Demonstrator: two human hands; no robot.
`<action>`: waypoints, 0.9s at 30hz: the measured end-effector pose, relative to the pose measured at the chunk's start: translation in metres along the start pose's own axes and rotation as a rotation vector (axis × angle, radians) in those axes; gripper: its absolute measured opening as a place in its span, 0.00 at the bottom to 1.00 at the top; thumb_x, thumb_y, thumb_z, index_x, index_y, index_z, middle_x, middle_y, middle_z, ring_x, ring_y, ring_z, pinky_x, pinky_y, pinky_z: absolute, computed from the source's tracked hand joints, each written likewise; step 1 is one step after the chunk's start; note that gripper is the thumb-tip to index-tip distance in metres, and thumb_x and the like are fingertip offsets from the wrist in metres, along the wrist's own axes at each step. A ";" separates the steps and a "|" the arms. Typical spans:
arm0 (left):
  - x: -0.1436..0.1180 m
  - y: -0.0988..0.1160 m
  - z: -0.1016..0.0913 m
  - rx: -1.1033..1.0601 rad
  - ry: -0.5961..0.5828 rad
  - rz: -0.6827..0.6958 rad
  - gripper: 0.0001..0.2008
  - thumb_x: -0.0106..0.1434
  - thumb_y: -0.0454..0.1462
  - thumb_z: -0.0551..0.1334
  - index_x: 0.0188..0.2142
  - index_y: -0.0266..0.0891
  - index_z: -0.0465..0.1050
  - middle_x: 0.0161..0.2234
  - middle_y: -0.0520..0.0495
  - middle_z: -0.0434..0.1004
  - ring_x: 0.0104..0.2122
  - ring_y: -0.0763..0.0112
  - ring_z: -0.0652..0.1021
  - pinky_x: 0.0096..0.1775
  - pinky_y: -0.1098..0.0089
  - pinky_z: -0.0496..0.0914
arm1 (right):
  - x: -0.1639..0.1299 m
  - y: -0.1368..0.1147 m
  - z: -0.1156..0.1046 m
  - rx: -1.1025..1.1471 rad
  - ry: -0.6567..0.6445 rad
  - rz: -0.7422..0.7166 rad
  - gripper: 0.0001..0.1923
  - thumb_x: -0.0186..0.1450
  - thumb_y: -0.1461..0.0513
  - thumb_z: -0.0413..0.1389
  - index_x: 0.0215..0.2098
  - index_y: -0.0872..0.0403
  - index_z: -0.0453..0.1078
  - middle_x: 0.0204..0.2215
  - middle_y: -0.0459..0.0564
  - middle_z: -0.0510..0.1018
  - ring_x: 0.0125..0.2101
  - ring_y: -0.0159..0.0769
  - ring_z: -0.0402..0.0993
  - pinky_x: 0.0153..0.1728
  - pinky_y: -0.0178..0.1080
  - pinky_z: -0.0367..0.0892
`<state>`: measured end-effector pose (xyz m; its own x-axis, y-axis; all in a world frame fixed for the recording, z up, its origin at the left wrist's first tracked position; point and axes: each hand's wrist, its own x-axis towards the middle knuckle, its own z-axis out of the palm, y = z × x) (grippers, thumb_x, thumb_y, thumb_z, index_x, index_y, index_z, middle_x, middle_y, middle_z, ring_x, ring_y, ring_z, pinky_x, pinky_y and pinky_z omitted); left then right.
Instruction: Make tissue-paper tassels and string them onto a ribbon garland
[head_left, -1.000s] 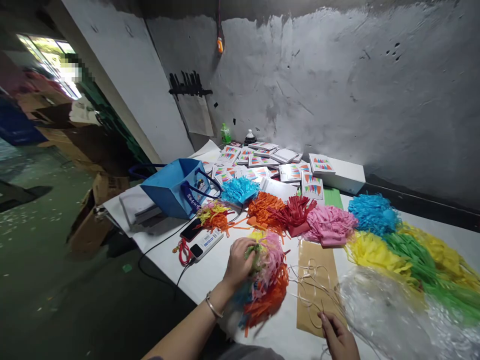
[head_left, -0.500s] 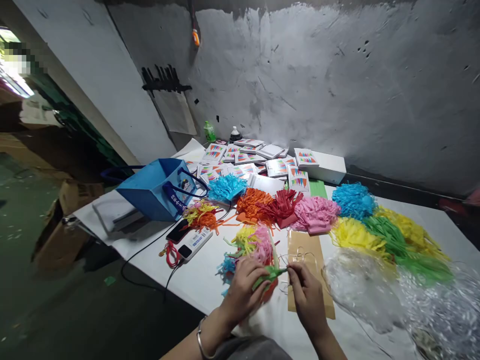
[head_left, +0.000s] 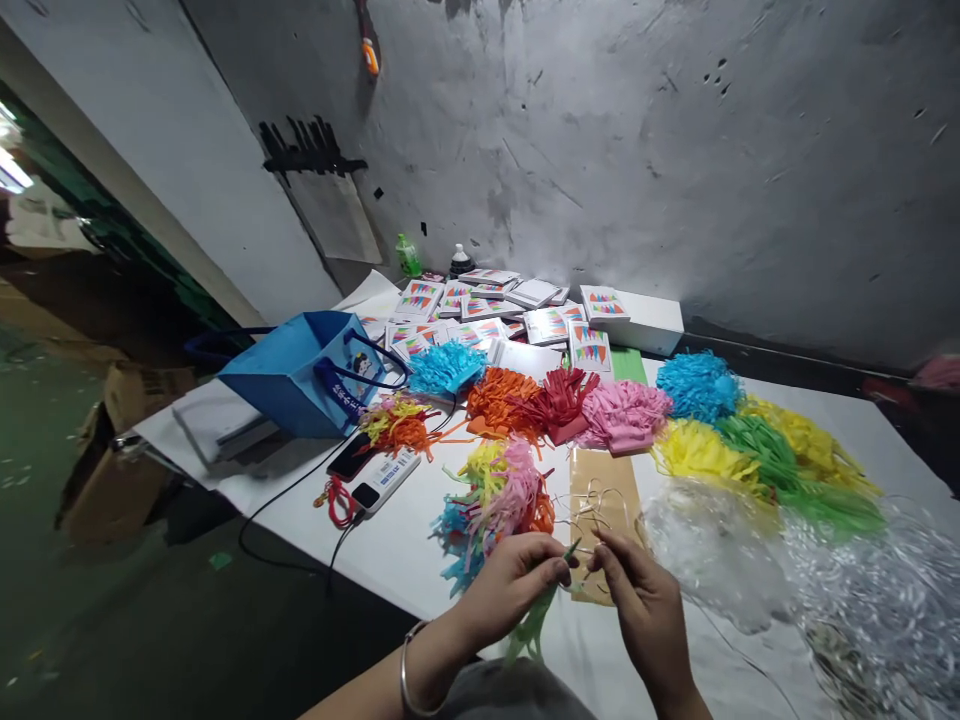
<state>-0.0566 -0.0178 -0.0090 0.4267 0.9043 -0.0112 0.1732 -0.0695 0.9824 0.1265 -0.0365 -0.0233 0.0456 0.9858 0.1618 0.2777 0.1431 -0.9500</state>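
My left hand (head_left: 517, 585) pinches the top of a green paper tassel (head_left: 534, 625) that hangs down over the near table edge. My right hand (head_left: 641, 605) meets it fingertip to fingertip and pinches a thin clear string (head_left: 592, 520) at the tassel's top. Just beyond my hands lies a mixed bunch of strung tassels (head_left: 499, 495) in yellow, pink, blue and orange. A brown paper sheet (head_left: 600, 490) with loops of string lies beside it.
Piles of tassels, orange (head_left: 504, 398), red (head_left: 559, 400), pink (head_left: 622, 415), blue (head_left: 694, 385), yellow (head_left: 697, 450) and green (head_left: 795, 470), cross the white table (head_left: 390, 545). Printed cards (head_left: 480, 305) lie behind. A blue bag (head_left: 300, 375), phone (head_left: 351, 455), power strip (head_left: 386, 478) sit left; clear plastic (head_left: 825, 590) right.
My left hand brought the tassel bunch toward me, left it on the table and kept one green tassel. My right hand rose from the brown paper with string to meet it.
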 end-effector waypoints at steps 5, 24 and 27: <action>-0.002 -0.007 0.008 -0.109 0.138 -0.102 0.16 0.60 0.48 0.64 0.31 0.36 0.78 0.30 0.47 0.77 0.31 0.68 0.74 0.36 0.71 0.67 | -0.026 0.003 0.000 -0.163 0.004 -0.105 0.11 0.65 0.57 0.56 0.41 0.50 0.77 0.28 0.48 0.81 0.25 0.33 0.77 0.30 0.31 0.72; -0.002 -0.011 0.016 -0.069 0.185 -0.083 0.18 0.60 0.50 0.63 0.30 0.36 0.76 0.29 0.47 0.75 0.31 0.68 0.72 0.37 0.71 0.67 | -0.032 0.007 0.009 -0.164 0.010 -0.087 0.13 0.67 0.55 0.53 0.40 0.52 0.77 0.24 0.49 0.79 0.21 0.32 0.74 0.22 0.30 0.69; -0.001 -0.013 0.016 -0.043 0.185 -0.062 0.17 0.61 0.49 0.63 0.31 0.36 0.76 0.30 0.47 0.76 0.32 0.68 0.73 0.37 0.71 0.67 | -0.032 0.006 0.009 -0.158 0.030 -0.079 0.13 0.67 0.56 0.53 0.39 0.52 0.77 0.24 0.49 0.79 0.22 0.32 0.74 0.23 0.30 0.69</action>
<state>-0.0447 -0.0249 -0.0247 0.2453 0.9685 -0.0419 0.1542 0.0037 0.9880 0.1177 -0.0666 -0.0368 0.0461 0.9686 0.2443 0.4287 0.2017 -0.8806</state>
